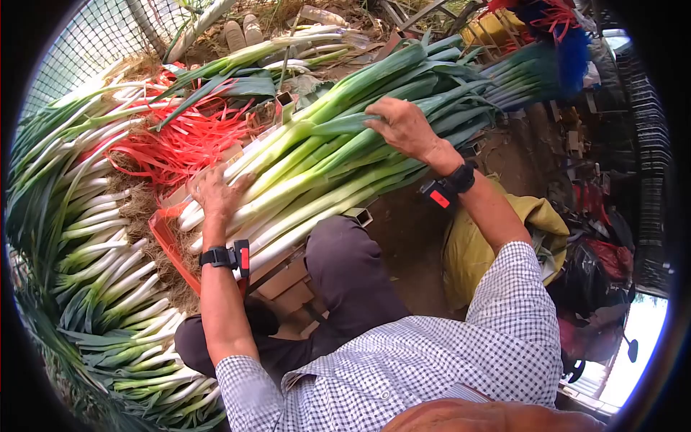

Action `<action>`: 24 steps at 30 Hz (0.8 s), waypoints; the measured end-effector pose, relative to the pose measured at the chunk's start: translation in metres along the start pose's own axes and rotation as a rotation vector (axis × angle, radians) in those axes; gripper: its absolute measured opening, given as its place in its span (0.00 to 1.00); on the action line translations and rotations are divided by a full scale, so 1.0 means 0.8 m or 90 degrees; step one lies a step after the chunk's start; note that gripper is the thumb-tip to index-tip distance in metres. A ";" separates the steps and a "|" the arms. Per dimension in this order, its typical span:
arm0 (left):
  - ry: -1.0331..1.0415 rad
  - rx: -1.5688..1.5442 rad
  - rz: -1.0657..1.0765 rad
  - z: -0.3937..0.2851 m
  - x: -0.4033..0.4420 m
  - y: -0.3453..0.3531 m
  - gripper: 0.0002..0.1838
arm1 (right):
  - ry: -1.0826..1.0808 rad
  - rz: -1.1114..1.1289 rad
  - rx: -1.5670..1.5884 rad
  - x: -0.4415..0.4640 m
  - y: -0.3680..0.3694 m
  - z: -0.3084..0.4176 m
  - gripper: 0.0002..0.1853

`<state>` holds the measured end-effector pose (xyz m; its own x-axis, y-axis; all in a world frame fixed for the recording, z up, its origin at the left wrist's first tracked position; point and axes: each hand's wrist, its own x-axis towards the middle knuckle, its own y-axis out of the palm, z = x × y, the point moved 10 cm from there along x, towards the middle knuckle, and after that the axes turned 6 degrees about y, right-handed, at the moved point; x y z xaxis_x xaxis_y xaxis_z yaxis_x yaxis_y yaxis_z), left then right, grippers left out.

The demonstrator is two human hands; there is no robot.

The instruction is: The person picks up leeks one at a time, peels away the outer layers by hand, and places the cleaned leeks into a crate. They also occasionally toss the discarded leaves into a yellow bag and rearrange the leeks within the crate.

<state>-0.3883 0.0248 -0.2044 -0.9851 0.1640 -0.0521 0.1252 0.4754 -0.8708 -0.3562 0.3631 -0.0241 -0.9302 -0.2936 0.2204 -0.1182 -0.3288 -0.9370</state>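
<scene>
A thick bundle of leeks (309, 158) lies slantwise in front of me, white ends at the lower left and green leaves at the upper right. My left hand (216, 193) rests on the white ends with its fingers spread. Over the leaves, my right hand (404, 128) has its thumb and fingers pinched at a green leaf on the upper side. Under the white ends a red strap (173, 248) runs down beside the bundle. Red plastic strips (191, 140) are heaped just beyond my left hand.
Many more leeks (122, 252) line the left side, roots inward. Other leeks (309, 50) lie at the top. A yellow sack (468, 245) stands right of my knee, near dark plastic bags (604, 266). Mesh netting (93, 43) borders the upper left.
</scene>
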 end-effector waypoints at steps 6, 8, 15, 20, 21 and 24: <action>0.000 0.042 -0.035 -0.004 -0.005 -0.007 0.43 | 0.079 0.394 -0.139 0.068 0.124 0.012 0.20; 0.002 0.031 -0.016 -0.004 -0.004 -0.002 0.44 | 0.052 0.398 -0.120 0.073 0.127 0.035 0.16; 0.032 -0.036 -0.008 -0.008 -0.001 -0.004 0.48 | -0.119 0.424 0.017 0.051 0.038 0.222 0.14; 0.032 -0.061 -0.049 0.001 0.004 0.005 0.44 | -0.195 0.352 -0.049 -0.002 -0.090 0.267 0.09; 0.014 -0.057 -0.041 0.004 0.002 0.006 0.43 | -0.147 0.298 -0.062 -0.007 -0.132 0.260 0.08; 0.020 -0.065 -0.031 0.001 -0.002 -0.002 0.41 | 0.169 0.088 0.209 -0.033 -0.250 0.168 0.13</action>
<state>-0.3867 0.0231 -0.2028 -0.9864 0.1645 0.0060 0.0899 0.5693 -0.8172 -0.2612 0.3156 0.1941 -0.9916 -0.1277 -0.0180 0.0897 -0.5825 -0.8079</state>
